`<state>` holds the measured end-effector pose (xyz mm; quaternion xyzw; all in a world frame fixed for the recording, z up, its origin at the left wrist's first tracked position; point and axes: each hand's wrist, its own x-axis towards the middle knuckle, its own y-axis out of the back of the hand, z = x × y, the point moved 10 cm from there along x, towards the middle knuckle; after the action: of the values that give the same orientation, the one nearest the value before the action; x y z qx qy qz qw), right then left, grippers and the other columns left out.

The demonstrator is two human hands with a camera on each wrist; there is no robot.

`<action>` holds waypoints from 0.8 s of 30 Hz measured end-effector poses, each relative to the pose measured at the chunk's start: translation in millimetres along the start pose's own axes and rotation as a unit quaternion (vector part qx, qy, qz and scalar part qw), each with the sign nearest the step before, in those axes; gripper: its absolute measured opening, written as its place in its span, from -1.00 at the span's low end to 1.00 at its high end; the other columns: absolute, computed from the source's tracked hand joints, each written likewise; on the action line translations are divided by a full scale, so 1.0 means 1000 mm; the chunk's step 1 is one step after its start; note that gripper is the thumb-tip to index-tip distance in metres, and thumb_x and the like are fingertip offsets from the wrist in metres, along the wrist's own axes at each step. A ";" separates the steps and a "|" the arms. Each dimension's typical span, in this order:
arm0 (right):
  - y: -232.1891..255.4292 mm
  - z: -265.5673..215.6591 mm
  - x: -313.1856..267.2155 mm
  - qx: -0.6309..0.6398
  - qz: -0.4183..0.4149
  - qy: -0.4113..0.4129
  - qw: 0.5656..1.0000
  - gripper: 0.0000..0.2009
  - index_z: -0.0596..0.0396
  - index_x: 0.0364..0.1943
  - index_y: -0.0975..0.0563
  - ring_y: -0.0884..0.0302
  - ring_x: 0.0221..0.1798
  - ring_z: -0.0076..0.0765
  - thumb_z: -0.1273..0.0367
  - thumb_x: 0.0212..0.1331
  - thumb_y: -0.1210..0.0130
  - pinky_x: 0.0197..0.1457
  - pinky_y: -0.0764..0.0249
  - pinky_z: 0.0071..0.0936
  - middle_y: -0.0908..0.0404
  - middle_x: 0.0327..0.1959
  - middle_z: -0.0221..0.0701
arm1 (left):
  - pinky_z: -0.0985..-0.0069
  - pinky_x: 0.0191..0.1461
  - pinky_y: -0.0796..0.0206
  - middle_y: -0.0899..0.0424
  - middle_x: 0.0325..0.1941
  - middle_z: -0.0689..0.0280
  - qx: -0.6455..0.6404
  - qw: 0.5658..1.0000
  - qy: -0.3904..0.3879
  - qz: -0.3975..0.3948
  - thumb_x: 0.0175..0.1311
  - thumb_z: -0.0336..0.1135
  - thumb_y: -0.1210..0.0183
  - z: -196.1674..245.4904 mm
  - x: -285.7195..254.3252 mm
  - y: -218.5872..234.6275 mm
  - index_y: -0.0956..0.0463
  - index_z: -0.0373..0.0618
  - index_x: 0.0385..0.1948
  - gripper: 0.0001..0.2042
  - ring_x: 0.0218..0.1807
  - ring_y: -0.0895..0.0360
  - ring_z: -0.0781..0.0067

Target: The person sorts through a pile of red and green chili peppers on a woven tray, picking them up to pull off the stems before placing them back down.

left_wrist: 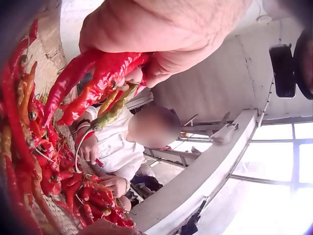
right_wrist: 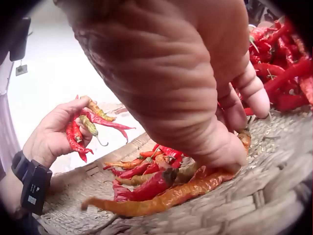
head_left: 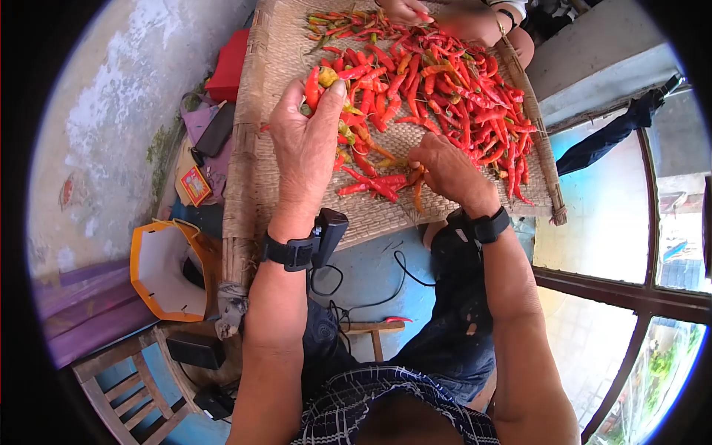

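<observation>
My left hand (head_left: 308, 144) is raised over the left part of a woven tray (head_left: 252, 159), gripping a bunch of chili peppers (left_wrist: 98, 83). Most of the bunch is red; a yellow-green chili pepper (left_wrist: 113, 113) with a curved stem hangs from it. Low over the tray's near side, my right hand (head_left: 451, 172) has its thumb and fingers bent down on an orange chili pepper (right_wrist: 166, 199). The thumb presses at one end, and part of the grasp is hidden behind it. A few red chili peppers (head_left: 378, 185) lie just left of this hand.
A large heap of red chili peppers (head_left: 475, 96) covers the tray's right side. Across the tray, another person's hand (head_left: 404, 10) is at the peppers. A wall (head_left: 111, 133) rises at left, a framed window (head_left: 593, 222) at right. Black cable (head_left: 371, 300) lies on the floor.
</observation>
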<state>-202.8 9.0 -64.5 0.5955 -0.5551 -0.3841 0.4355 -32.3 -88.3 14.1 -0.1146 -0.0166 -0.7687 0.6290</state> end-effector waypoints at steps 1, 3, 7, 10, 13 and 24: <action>0.001 0.002 0.000 0.001 0.000 -0.001 1.000 -0.80 0.09 -0.35 -0.48 -0.42 -0.15 -0.11 0.55 -0.15 -0.12 -0.11 -0.38 -0.28 -0.45 -0.33 -0.28 | 0.64 -0.31 -0.29 -0.54 -0.47 0.38 0.000 1.000 0.001 -0.001 0.22 -0.28 -0.13 0.000 0.000 0.000 -0.49 -0.29 -0.33 -0.79 -0.41 -0.38 0.71; 0.016 -0.002 -0.001 0.044 0.046 0.038 0.997 -0.81 0.13 -0.39 -0.46 -0.41 -0.14 -0.08 0.57 -0.19 -0.11 -0.09 -0.38 -0.32 -0.46 -0.33 -0.27 | 0.64 -0.29 -0.30 -0.55 -0.46 0.38 -0.007 1.000 -0.002 -0.003 0.22 -0.27 -0.13 0.002 0.000 0.000 -0.49 -0.29 -0.31 -0.78 -0.40 -0.39 0.71; 0.040 -0.002 -0.007 0.089 0.051 0.042 0.994 -0.81 0.17 -0.40 -0.43 -0.46 -0.18 -0.21 0.58 -0.20 -0.11 -0.09 -0.39 -0.39 -0.48 -0.34 -0.30 | 0.64 -0.29 -0.30 -0.55 -0.45 0.38 -0.007 1.000 0.012 0.004 0.21 -0.27 -0.14 0.004 -0.001 0.005 -0.49 -0.30 -0.30 -0.77 -0.39 -0.39 0.71; 0.050 0.022 -0.012 0.248 0.095 -0.058 0.962 -0.85 0.15 -0.38 -0.43 -0.45 -0.36 -0.54 0.53 -0.03 -0.15 -0.28 -0.39 -0.53 -0.47 -0.47 -0.44 | 0.64 -0.28 -0.30 -0.55 -0.43 0.38 -0.009 1.000 0.001 0.004 0.20 -0.28 -0.14 0.004 0.000 0.006 -0.49 -0.30 -0.30 -0.77 -0.37 -0.38 0.72; 0.040 0.027 -0.016 0.462 0.043 -0.150 0.873 -0.86 0.13 -0.32 -0.42 -0.43 -0.39 -0.63 0.45 0.09 -0.14 -0.38 -0.35 -0.64 -0.49 -0.47 -0.52 | 0.64 -0.28 -0.30 -0.55 -0.42 0.39 0.025 1.000 0.003 0.004 0.21 -0.28 -0.14 0.003 0.000 0.005 -0.49 -0.30 -0.30 -0.78 -0.37 -0.38 0.73; 0.040 0.045 -0.008 0.635 0.125 -0.165 0.744 -0.90 0.05 -0.29 -0.46 -0.30 -0.60 -0.74 0.39 0.16 -0.10 -0.64 -0.16 -0.80 -0.44 -0.54 -0.59 | 0.67 -0.27 -0.29 -0.55 -0.41 0.39 -0.020 1.000 0.013 -0.015 0.23 -0.29 -0.12 0.007 -0.003 -0.003 -0.49 -0.28 -0.29 -0.79 -0.38 -0.38 0.73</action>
<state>-259.1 13.0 -41.2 0.5870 -0.8034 0.0233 -0.0975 -33.5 -83.4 20.5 -0.1166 0.0054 -0.7795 0.6155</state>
